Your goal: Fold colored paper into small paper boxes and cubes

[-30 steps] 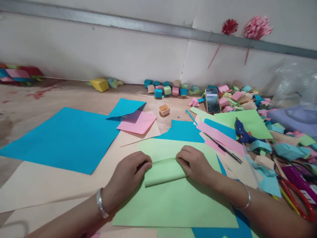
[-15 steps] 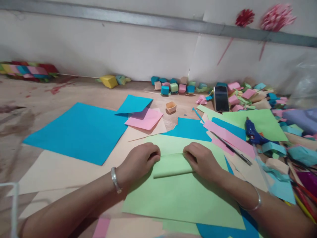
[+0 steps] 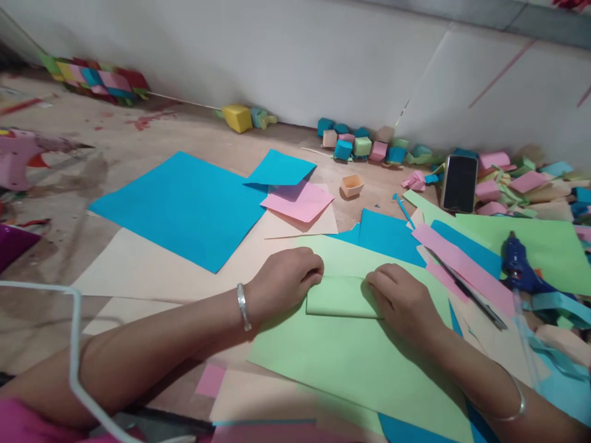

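Note:
Between my hands lies a folded piece of light green paper [image 3: 341, 298], flat on a larger light green sheet [image 3: 351, 363]. My left hand [image 3: 290, 274] is closed at the folded piece's left upper corner, fingers curled and pressed together. On the opposite side my right hand [image 3: 399, 295] pinches the right upper corner, its thumb tucked out of sight. Both sets of fingertips are partly hidden. Behind the green sheet are pink square paper [image 3: 298, 202] and a blue paper piece [image 3: 392, 237].
At left spreads a large blue sheet [image 3: 184, 212]. On the right sit a blue glue gun [image 3: 517, 264], a pen-like tool [image 3: 466, 289] and a phone [image 3: 459, 183]. Small paper boxes [image 3: 362, 146] line the wall. A white cable [image 3: 74, 344] loops at the lower left.
The camera view has turned left and down, so things appear further right. The folded green paper now lies flatter, its front edge pressed down. Both hands keep hold of its upper corners.

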Motion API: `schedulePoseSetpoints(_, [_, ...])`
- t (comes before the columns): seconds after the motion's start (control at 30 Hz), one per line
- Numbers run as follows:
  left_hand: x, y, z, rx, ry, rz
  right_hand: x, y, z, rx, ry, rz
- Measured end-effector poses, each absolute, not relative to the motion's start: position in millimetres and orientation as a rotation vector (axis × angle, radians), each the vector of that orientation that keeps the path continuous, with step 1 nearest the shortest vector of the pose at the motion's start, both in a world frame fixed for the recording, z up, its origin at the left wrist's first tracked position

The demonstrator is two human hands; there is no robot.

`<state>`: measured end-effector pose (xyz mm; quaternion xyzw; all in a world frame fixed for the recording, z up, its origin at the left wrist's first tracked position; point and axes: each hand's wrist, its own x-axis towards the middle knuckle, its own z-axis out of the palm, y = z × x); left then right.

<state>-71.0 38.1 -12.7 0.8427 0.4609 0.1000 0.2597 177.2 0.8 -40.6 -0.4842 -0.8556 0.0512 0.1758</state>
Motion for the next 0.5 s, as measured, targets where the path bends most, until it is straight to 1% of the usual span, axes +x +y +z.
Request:
schedulePoseSetpoints(0.2, [-70.8, 36.6, -16.7, 2.317, 1.233, 0.300, 175.6, -0.1, -39.4, -1.376, -2.501, 0.064])
schedulePoseSetpoints(0.5, [-70.3, 47.9, -22.7, 2.581, 0.977, 0.244, 175.7, -1.1, -40.9, -1.496, -2.602, -0.070])
